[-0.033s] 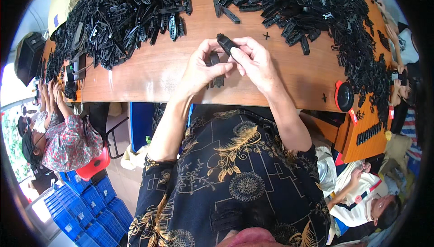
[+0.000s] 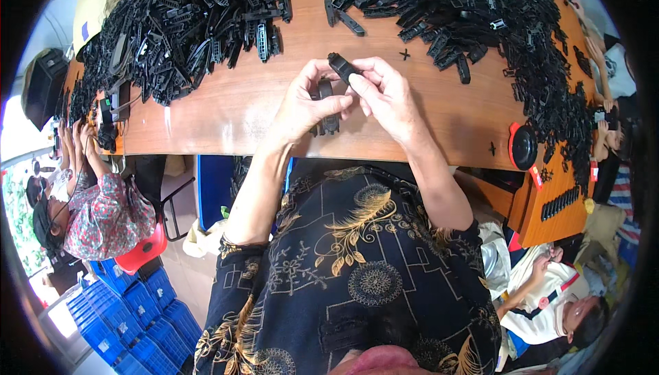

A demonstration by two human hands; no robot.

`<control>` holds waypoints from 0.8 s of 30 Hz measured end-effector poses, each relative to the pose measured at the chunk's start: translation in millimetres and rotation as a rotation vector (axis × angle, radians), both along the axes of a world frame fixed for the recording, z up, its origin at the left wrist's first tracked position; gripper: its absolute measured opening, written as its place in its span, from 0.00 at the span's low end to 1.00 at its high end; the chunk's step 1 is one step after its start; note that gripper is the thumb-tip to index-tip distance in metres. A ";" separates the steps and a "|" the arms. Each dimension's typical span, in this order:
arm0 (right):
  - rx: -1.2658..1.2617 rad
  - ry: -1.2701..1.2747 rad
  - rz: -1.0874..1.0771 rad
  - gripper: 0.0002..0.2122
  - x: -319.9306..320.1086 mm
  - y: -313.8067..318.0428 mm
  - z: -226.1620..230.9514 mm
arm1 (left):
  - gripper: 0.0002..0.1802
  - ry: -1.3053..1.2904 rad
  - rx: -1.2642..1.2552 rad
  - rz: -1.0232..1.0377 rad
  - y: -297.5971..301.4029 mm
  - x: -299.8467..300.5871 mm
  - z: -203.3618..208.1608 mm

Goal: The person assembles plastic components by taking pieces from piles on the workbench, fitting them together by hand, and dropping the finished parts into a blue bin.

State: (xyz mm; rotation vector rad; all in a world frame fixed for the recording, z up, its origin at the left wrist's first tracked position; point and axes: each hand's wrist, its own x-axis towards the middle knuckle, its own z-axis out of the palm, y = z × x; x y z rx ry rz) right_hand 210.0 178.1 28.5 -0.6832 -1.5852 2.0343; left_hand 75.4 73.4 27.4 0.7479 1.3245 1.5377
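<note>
My right hand and my left hand meet above the wooden table near its front edge. Between their fingertips they hold a slim black plastic part, tilted with its far end up and to the left. My right thumb presses on it, and my left fingers curl behind its far end. Beneath my left thumb, more black plastic pieces show close to the tabletop; my left hand partly covers them, so I cannot tell whether it grips them.
Heaps of black plastic parts rise at the far left and right. Two loose parts lie between. A round black dish with a red rim sits at the right edge. People work on both sides; blue crates stand lower left.
The held black part has shifted very slightly between my fingers. Nothing else has visibly moved.
</note>
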 end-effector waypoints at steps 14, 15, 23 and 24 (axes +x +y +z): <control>0.420 -0.169 -0.098 0.22 -11.3 -33.2 2.1 | 0.18 -0.340 0.003 0.153 -15.4 -11.5 -20.6; 0.508 -0.197 -0.051 0.25 -12.3 -33.6 4.8 | 0.18 -0.343 0.032 0.144 -19.9 -15.8 -21.0; 0.676 -0.305 0.125 0.27 -34.7 -37.4 15.6 | 0.22 -0.440 0.268 0.144 -49.6 -37.2 -29.3; 0.621 -0.314 0.161 0.25 -38.7 -39.7 14.2 | 0.22 -0.416 0.244 0.134 -51.9 -39.8 -30.9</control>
